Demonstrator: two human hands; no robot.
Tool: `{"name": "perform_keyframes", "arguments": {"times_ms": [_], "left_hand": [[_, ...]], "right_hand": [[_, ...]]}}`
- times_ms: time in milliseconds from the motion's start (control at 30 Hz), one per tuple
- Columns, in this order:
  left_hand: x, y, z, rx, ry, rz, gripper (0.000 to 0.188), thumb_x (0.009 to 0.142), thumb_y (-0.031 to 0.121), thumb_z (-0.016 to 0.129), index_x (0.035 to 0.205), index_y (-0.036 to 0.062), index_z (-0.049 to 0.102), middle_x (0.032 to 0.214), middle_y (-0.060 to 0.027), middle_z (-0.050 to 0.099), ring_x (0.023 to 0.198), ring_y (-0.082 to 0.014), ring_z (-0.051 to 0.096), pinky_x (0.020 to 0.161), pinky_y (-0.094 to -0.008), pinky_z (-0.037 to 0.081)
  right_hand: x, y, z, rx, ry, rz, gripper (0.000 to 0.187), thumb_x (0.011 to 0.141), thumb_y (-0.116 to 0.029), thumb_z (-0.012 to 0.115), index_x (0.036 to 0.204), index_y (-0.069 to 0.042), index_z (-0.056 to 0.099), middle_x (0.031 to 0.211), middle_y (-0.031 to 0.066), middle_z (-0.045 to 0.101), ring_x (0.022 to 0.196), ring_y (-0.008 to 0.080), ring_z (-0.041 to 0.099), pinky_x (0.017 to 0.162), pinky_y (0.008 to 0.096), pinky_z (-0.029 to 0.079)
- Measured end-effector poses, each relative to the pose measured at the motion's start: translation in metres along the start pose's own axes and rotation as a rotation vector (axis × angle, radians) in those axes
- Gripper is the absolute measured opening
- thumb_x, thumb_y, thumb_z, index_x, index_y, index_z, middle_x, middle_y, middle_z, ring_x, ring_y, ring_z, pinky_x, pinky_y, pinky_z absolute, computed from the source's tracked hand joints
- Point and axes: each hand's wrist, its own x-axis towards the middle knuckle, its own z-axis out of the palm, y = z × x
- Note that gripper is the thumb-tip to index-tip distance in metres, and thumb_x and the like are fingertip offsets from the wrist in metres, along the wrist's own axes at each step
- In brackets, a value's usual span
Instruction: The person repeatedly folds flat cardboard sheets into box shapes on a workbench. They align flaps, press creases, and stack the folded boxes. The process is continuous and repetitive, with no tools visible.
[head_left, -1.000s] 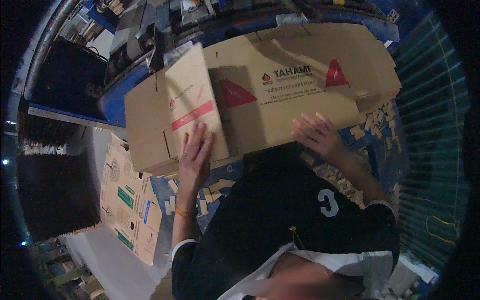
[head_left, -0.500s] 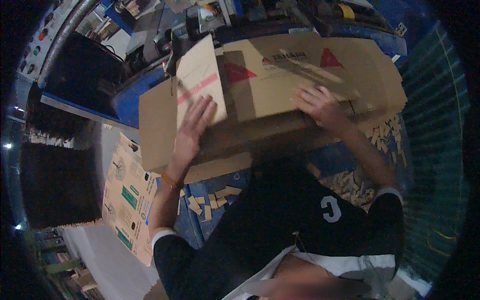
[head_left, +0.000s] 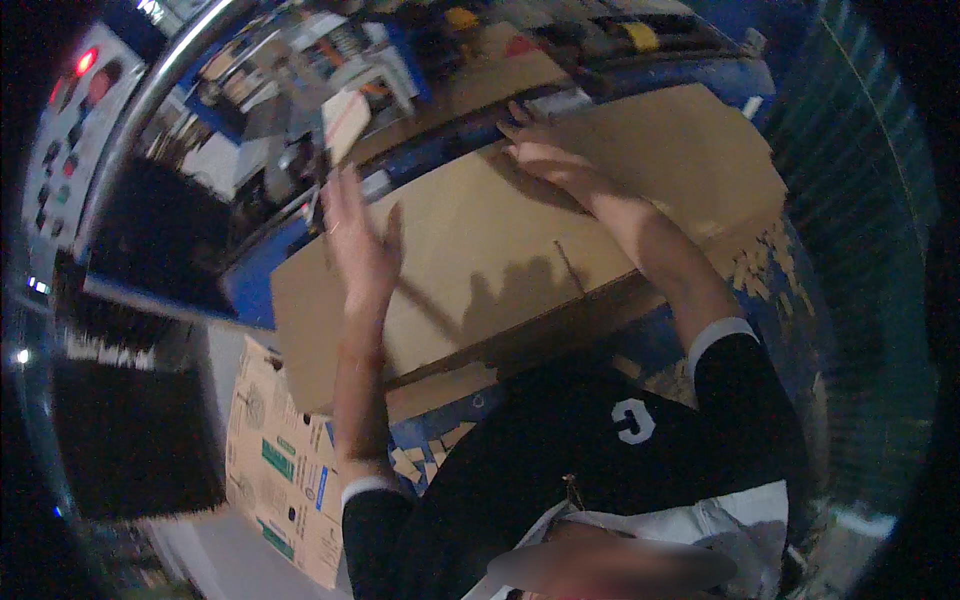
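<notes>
My left hand (head_left: 362, 245) is raised over the left part of a stack of plain brown cardboard sheets (head_left: 440, 280), fingers stretched out and nothing in them. Farther right, my right hand (head_left: 545, 155) reaches past the stack's far edge with its fingers apart, also holding nothing. Just beyond both hands, a brown cardboard sheet (head_left: 470, 95) lies in the machine, blurred. A pale flap (head_left: 345, 122) with a pink stripe stands up at its left end, a little beyond my left fingertips. Shadows of my hands fall across the top sheet.
A control panel (head_left: 70, 150) with a lit red button is at the far left. Below it are dark brush-like blocks (head_left: 140, 430) and a printed cardboard sheet (head_left: 285, 460). Small cardboard scraps (head_left: 765, 270) lie on the blue surface. A green ribbed curtain (head_left: 850, 300) hangs at right.
The printed cardboard sheet with the pale flap has moved off the stack, away from me into the machine. Both hands have moved forward and no longer touch it. The plain top sheet now shows.
</notes>
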Motion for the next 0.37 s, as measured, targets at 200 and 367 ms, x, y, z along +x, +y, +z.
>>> {"name": "perform_keyframes", "arguments": {"times_ms": [200,367], "left_hand": [[-0.146,-0.054,-0.119,-0.299,0.126,-1.082,0.066,0.097,0.043,0.046,0.14,-0.0024,0.029,0.138,-0.0249,0.04,0.123,-0.0311,0.046,0.1,-0.0397,0.04],[-0.201,-0.041,-0.106,0.162,0.085,-1.293,0.079,0.092,0.054,0.045,0.144,-0.0007,0.021,0.143,-0.0208,0.037,0.127,-0.0284,0.043,0.104,-0.0399,0.035]], "right_hand": [[-0.125,0.113,-0.072,0.218,0.289,0.658,0.06,0.089,-0.045,0.051,0.137,-0.009,0.044,0.148,0.0198,0.031,0.135,0.0388,0.031,0.11,0.0418,0.028],[-0.201,0.158,-0.095,-0.331,0.153,1.012,0.08,0.081,-0.046,0.063,0.145,-0.011,0.031,0.136,0.0225,0.046,0.137,0.0373,0.026,0.113,0.0441,0.021]]}}
